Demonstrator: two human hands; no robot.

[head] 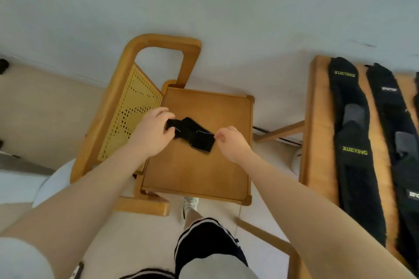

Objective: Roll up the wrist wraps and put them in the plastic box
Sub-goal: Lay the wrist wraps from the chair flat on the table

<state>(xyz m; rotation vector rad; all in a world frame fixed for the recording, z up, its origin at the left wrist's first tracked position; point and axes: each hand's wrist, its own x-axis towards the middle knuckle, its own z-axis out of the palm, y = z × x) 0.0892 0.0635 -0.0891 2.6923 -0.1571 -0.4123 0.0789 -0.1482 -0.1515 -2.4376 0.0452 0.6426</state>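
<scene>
Near the middle of the frame, my left hand (154, 132) grips one end of a black wrist wrap (192, 135), my fingers (164, 112) curled over the fabric. My right hand (230, 142) is just to the right of it, thumb and forefinger closed in a pinch at the wrap's other end; it seems to hold a thin edge or loop there, though the view is too blurred for me to be sure. The wrap lies crumpled between my 2 hands, sagging onto the small wooden tabletop (204, 176), which has a raised rim and rounded corners.

To the left of the tabletop stands a wooden chair (136, 75) with a yellow perforated panel, its curved frame reaching toward the upper middle of the frame. At the right edge, a second wooden surface (319, 131) carries 2 long black wraps laid flat side by side: the nearer one (356, 142) bears yellow-green lettering reading XUEYING, and the other (394, 131) has small white labels I cannot read.

At the bottom centre I see my dark shorts (204, 249) with white stripes, and a light shoe (190, 205) on the pale floor (45, 108).
</scene>
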